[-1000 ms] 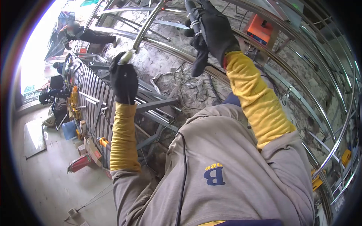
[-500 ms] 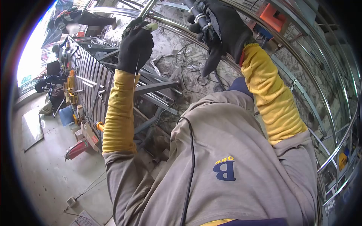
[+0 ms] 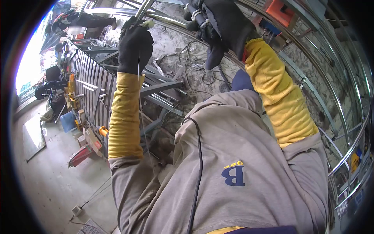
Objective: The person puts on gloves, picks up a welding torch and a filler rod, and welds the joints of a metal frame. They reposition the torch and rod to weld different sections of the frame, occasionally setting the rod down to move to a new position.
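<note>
My left hand point(image 3: 135, 45), in a black glove with a yellow sleeve, is closed near the lower end of a metal tube point(image 3: 145, 8). A thin metal rod point(image 3: 141, 99) comes out of its grip and trails down along my forearm. My right hand point(image 3: 226, 27), also black-gloved, is wrapped round a dark welding torch point(image 3: 198, 15) whose handle and cable are bound with white ties. The torch's front end is beyond the top edge of the view. Long shiny steel tubes point(image 3: 171, 21) run behind both hands.
A slatted metal rack point(image 3: 91, 82) stands at the left, with cardboard boxes point(image 3: 92, 138) below it. Steel frames point(image 3: 161, 89) and loose cables point(image 3: 187, 66) lie on the floor ahead. Curved tubes point(image 3: 343, 101) line the right side. Another person point(image 3: 83, 20) is at the far upper left.
Both hands have shifted slightly up and left in the view, keeping their grips. More of the thin rod shows below my left hand.
</note>
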Motion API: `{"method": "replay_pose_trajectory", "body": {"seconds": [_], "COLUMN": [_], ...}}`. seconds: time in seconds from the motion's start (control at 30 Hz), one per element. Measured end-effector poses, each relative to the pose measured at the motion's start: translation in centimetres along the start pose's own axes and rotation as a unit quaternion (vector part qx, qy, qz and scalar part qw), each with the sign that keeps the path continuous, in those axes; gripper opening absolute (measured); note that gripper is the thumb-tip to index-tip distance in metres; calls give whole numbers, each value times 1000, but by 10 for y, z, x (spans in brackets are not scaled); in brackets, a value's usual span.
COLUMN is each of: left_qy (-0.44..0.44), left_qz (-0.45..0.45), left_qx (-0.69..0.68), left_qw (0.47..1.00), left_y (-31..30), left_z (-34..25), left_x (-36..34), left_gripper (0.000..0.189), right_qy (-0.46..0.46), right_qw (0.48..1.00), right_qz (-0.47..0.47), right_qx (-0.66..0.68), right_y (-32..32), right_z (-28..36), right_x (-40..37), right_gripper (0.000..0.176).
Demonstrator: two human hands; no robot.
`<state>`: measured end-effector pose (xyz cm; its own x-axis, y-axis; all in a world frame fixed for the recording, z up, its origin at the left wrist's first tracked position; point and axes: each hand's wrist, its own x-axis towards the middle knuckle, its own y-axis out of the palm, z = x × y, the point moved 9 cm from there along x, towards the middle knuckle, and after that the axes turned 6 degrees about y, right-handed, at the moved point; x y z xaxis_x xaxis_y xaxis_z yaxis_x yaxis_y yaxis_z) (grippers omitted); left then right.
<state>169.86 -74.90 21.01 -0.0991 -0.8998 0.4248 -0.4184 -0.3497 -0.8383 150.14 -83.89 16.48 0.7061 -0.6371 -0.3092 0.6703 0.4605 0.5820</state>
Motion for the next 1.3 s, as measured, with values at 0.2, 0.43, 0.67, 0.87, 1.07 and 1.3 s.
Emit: {"method": "replay_pose_trajectory", "body": {"seconds": [0.2, 0.43, 0.67, 0.87, 1.07, 1.3], "left_qy": [22, 68, -18, 112, 32, 164], "left_qz": [27, 22, 42, 48, 64, 65], "left_qx": [38, 149, 94, 196, 120, 232], "left_qw": [999, 986, 995, 973, 990, 956], "left_y": [-3, -5, -4, -5, -3, 9], "left_z": [-4, -22, -10, -17, 4, 18], "left_x": [2, 8, 4, 3, -3, -7], "left_gripper": [19, 33, 32, 36, 35, 37], "right_qy": [-27, 3, 18, -14, -61, -60], "right_qw": [998, 999, 1000, 1000, 994, 984], "right_qz": [11, -6, -13, -1, -20, -134], "right_qx": [-52, -43, -12, 3, -93, -101], "right_y": [11, 10, 9, 9, 19, 20], "right_z": [16, 11, 14, 19, 30, 17], "right_x": [-14, -7, -18, -23, -36, -45], "right_gripper": [42, 49, 55, 55, 53, 55]}}
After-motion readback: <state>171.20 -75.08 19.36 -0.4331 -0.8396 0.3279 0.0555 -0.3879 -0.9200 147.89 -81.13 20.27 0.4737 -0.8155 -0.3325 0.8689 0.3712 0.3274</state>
